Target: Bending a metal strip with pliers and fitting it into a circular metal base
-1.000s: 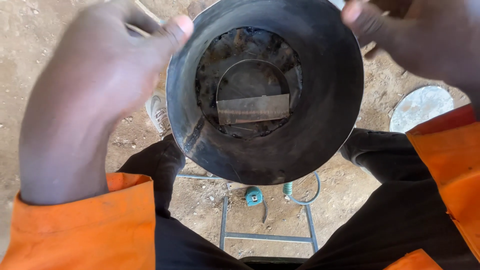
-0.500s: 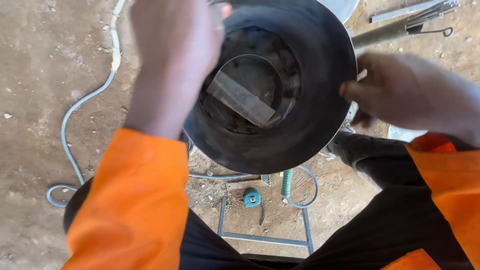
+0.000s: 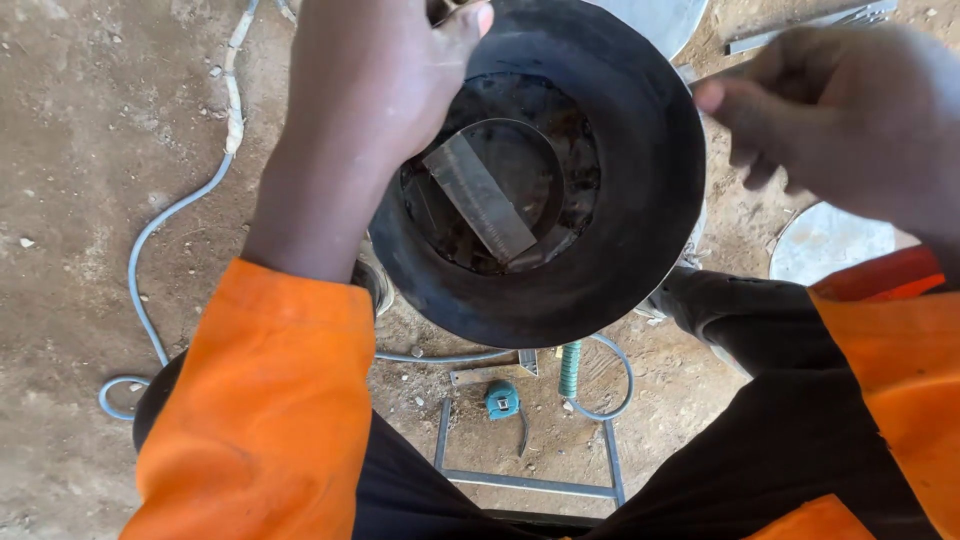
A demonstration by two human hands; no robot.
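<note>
At frame centre: a black metal funnel-shaped cone (image 3: 560,270), round, with a wide, smooth, matt flared wall sloping down to a rough, rust-flecked inner ring.
Inside the cone: a flat grey steel strip (image 3: 480,198), rectangular and scratched, lies aslant across the inner opening, running from upper left to lower right.
Left hand (image 3: 370,90): at the top, left of centre, fingers curled over the cone's upper left rim, thumb tip on the rim's top edge; it grips the cone.
Right hand (image 3: 850,110): at the upper right, fingers bent and drawn together, just beside the cone's right rim; whether it touches the rim or pinches anything I cannot tell.
Sleeves: bright orange woven cloth (image 3: 260,400) on both forearms, over dark trousers (image 3: 790,430) at the lower right.
Below the cone: a thin square steel frame (image 3: 530,485) on the ground, a small teal tape measure (image 3: 502,400) just above it, and a green coiled spring piece (image 3: 569,368) beside it.
Left of frame: a pale grey cable (image 3: 170,215) snakes over the dry, brown, gritty dirt floor (image 3: 80,120).
Right edge: a pale round disc (image 3: 830,245) lies on the ground, partly hidden by the right arm.
Top right: thin metal rods (image 3: 800,22) lie on the dirt.
</note>
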